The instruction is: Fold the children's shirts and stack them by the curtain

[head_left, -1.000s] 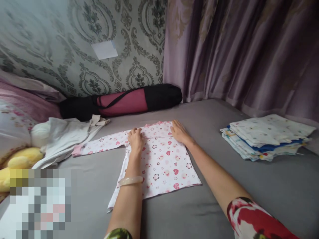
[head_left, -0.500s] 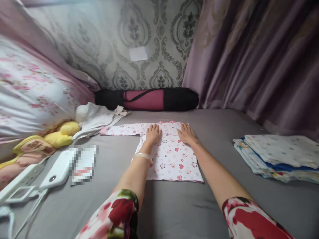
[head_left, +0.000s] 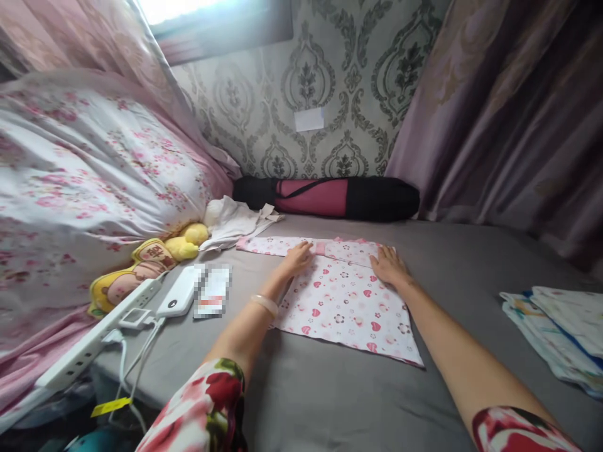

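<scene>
A white children's top (head_left: 346,301) with pink hearts and flowers lies flat on the grey bed sheet. One sleeve (head_left: 266,245) stretches out to the left; the other lies folded across the upper part, its pink cuff (head_left: 321,248) near the middle. My left hand (head_left: 298,256) is at the upper left of the top, beside that cuff, fingers a little bent and apart. On the upper right edge rests my right hand (head_left: 389,265), its fingers spread over the folded sleeve. Neither hand grips anything that I can see.
A stack of folded clothes (head_left: 565,326) lies at the right. On the left are a power strip (head_left: 101,333), a white power bank (head_left: 181,292), a yellow plush toy (head_left: 186,243) and a white cloth (head_left: 235,223). A black and maroon bag (head_left: 325,198) lies along the wall.
The view has swung left, so things appear farther right. The right sleeve's pink cuff now shows on the top between my hands. My left hand's fingers have bent and lifted slightly.
</scene>
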### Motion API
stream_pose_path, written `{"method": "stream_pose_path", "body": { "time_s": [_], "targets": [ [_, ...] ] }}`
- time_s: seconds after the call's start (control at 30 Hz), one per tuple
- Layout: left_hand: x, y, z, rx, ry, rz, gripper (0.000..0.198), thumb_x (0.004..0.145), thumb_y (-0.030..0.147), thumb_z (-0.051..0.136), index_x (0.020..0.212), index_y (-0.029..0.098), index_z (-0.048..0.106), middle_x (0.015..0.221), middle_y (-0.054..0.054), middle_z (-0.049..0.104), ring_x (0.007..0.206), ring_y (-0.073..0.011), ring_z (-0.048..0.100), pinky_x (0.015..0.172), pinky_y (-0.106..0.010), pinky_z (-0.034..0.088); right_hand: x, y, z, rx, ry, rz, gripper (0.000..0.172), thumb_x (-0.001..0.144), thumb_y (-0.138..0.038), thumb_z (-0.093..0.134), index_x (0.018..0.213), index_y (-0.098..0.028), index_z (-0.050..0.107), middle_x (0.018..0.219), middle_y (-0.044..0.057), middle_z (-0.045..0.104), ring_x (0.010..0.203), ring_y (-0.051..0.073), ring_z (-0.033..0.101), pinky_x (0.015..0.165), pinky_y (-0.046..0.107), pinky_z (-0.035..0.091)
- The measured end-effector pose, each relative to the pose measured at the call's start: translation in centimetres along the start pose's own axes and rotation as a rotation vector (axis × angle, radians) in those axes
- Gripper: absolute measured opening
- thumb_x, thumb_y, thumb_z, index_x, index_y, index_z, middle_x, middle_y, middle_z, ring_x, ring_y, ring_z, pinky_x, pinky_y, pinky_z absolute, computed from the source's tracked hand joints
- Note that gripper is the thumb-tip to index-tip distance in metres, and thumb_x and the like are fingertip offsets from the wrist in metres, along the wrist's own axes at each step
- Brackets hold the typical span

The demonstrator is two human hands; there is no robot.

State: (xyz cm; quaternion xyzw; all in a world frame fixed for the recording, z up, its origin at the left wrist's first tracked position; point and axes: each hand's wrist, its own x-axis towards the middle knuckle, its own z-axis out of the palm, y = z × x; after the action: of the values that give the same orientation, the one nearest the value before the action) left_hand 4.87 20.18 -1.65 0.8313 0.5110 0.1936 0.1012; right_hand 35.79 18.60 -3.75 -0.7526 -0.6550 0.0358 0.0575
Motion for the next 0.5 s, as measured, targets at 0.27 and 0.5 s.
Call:
{"method": "stream_pose_path", "body": {
  "time_s": [0.27,0.5],
  "targets": [
    [-2.0,-8.1,-6.4,0.073,0.420,-0.918,0.026,0.087,0.024,0.051,0.109,0.009,0.051,0.129,-0.024,0.047,0.124,-0.0362,0.041,0.101,-0.046,0.033,-0.1,-3.1,-1.0,0.059,0.213,-0.153,0.045,0.095,-0.027,0.033,0.132,-0.007,0.050,0.143,0.021,0.044,0.135,0.031,0.035,0.111,0.048,0.022],
    [-1.5,-12.4,-7.2,-0.075,0.450,-1.127,0.030,0.077,0.030,0.069,0.091,0.016,0.046,0.108,-0.018,0.057,0.118,-0.0363,0.046,0.090,-0.045,0.040,0.8,-11.3,-0.6,0.279,0.185,-0.478,0.037,0.095,-0.014,0.031,0.118,-0.011,0.060,0.123,0.015,0.060,0.118,0.024,0.051,0.103,0.034,0.033]
  ]
}}
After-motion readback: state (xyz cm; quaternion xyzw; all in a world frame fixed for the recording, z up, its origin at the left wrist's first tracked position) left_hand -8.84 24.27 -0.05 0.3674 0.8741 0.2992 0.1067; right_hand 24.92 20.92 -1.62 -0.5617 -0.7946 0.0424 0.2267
